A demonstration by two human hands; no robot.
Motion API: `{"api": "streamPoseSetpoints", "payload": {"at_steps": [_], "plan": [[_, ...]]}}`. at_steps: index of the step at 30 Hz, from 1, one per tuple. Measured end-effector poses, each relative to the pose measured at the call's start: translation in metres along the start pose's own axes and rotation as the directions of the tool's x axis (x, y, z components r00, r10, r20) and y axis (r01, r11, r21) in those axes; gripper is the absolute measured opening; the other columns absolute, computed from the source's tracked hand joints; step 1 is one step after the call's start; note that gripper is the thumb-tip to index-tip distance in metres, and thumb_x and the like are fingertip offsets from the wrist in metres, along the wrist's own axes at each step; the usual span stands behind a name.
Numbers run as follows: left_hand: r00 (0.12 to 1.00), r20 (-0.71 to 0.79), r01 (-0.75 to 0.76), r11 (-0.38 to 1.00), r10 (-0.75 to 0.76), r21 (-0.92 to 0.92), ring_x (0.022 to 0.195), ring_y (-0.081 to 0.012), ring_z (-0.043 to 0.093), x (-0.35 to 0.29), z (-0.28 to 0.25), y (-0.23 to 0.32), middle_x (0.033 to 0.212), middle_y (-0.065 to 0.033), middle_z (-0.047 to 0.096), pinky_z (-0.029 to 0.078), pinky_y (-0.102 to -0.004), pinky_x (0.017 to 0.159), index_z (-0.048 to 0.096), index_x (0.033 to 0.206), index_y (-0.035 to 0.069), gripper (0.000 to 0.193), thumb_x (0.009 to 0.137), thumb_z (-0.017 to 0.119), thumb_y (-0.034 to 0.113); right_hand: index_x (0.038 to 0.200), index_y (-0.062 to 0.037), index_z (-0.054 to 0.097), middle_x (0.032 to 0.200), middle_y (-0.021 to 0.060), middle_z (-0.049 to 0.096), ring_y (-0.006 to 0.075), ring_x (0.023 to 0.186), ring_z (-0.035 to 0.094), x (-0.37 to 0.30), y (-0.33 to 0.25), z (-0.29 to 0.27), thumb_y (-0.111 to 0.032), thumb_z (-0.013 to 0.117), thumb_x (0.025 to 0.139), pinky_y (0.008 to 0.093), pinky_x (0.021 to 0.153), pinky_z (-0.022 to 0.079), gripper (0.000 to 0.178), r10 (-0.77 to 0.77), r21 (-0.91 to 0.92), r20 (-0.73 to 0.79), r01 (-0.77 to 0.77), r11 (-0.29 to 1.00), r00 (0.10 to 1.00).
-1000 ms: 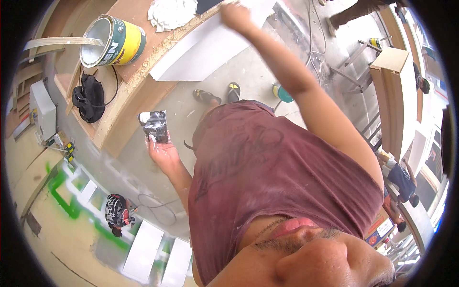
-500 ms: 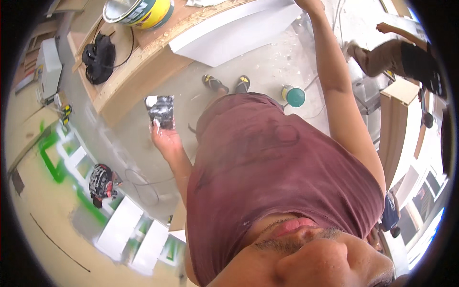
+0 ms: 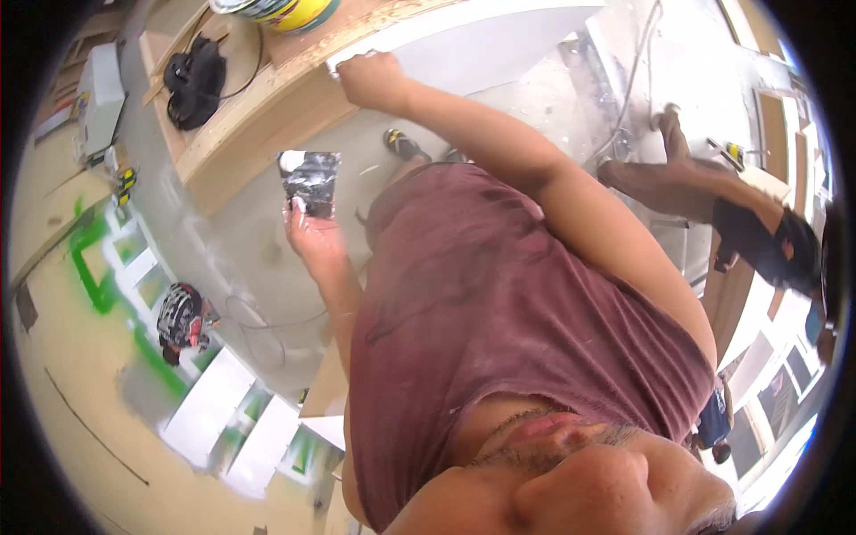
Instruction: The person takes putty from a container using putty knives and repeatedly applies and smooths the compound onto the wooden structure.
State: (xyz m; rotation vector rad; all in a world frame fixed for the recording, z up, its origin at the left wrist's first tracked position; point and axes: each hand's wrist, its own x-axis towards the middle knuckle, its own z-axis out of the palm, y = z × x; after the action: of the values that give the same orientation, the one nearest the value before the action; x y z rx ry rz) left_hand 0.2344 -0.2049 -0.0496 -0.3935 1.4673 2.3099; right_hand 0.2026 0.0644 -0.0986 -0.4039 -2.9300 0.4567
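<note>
My left hand (image 3: 314,239) is closed round the lower end of a broad dark putty knife (image 3: 310,185), held up with its wide end away from me. White paste smears its face and forms a lump at one corner. My right arm reaches across my front, and my right hand (image 3: 374,82) is closed at the left end of a long white panel (image 3: 481,58) on a wooden bench. What those fingers grip, if anything, is hidden.
A yellow and green paint tin (image 3: 290,13) and a black bag-like bundle (image 3: 196,85) sit on the wooden bench (image 3: 259,125). At the right a co-worker (image 3: 749,214) bends over. Another person (image 3: 183,316) is low down at left, beside white boards (image 3: 209,406). Cables trail on the floor.
My right hand has swept left along the white panel, from its far right end to its left end. The putty knife in my left hand has risen slightly. The co-worker at right has shifted.
</note>
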Motion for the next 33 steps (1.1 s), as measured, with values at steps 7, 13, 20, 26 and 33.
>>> {"api": "streamPoseSetpoints", "payload": {"at_steps": [7, 13, 20, 26, 33], "plan": [[0.998, -0.031, -0.058, 0.998, 0.059, 0.017, 0.098, -0.0240, 0.060, 0.010, 0.003, -0.018, 0.111, -0.0117, 0.057, 0.051, -0.0411, 0.082, 0.050, 0.115, 0.002, 0.024, 0.095, 0.052, 0.015, 0.094, -0.0036, 0.066, 0.092, 0.0218, 0.068, 0.0399, 0.088, 0.067, -0.005, 0.149, -0.035, -0.010, 0.052, 0.079, 0.0511, 0.078, 0.052, 0.021, 0.556, 0.114, -0.008, -0.552, 0.826, 0.831], [1.000, 0.015, -0.025, 0.999, 0.026, -0.047, 0.097, -0.0250, 0.063, 0.012, 0.002, -0.007, 0.107, -0.0101, 0.063, 0.052, -0.0425, 0.082, 0.052, 0.113, 0.004, 0.020, 0.094, 0.053, 0.011, 0.087, 0.0008, 0.064, 0.083, 0.0241, 0.067, 0.0414, 0.080, 0.068, -0.012, 0.111, -0.015, -0.009, 0.052, 0.080, 0.0523, 0.071, 0.054, 0.017, 0.450, 0.012, -0.063, -0.450, 0.893, 0.891], [0.993, 0.116, 0.013, 0.998, -0.005, -0.067, 0.099, -0.0245, 0.062, 0.016, 0.002, 0.001, 0.111, -0.0101, 0.061, 0.051, -0.0421, 0.081, 0.048, 0.116, 0.004, 0.022, 0.095, 0.052, 0.010, 0.100, -0.0065, 0.064, 0.081, 0.0166, 0.069, 0.0354, 0.081, 0.070, -0.035, -0.005, 0.028, -0.013, 0.050, 0.085, 0.0442, 0.068, 0.056, 0.021, 0.127, -0.124, -0.034, -0.131, 0.984, 0.991], [0.988, 0.153, 0.013, 1.000, -0.014, 0.011, 0.099, -0.0230, 0.062, 0.039, -0.022, -0.005, 0.112, -0.0101, 0.060, 0.051, -0.0394, 0.081, 0.048, 0.118, 0.004, 0.024, 0.095, 0.052, 0.009, 0.114, -0.0151, 0.065, 0.098, 0.0128, 0.070, 0.0345, 0.095, 0.067, -0.088, -0.048, 0.027, -0.014, 0.052, 0.086, 0.0479, 0.077, 0.054, 0.032, 0.117, 0.120, 0.196, -0.142, 0.983, 0.974], [0.961, 0.269, 0.035, 0.991, -0.070, 0.132, 0.095, -0.0185, 0.061, 0.080, -0.023, 0.006, 0.109, -0.0078, 0.060, 0.049, -0.0329, 0.078, 0.048, 0.121, 0.005, 0.025, 0.097, 0.052, 0.010, 0.115, 0.0019, 0.065, 0.092, 0.0168, 0.072, 0.0185, 0.081, 0.069, -0.133, 0.043, 0.011, -0.026, 0.062, 0.089, 0.0325, 0.076, 0.054, 0.038, 0.632, 0.707, 0.099, -0.502, 0.499, 0.768]]}}
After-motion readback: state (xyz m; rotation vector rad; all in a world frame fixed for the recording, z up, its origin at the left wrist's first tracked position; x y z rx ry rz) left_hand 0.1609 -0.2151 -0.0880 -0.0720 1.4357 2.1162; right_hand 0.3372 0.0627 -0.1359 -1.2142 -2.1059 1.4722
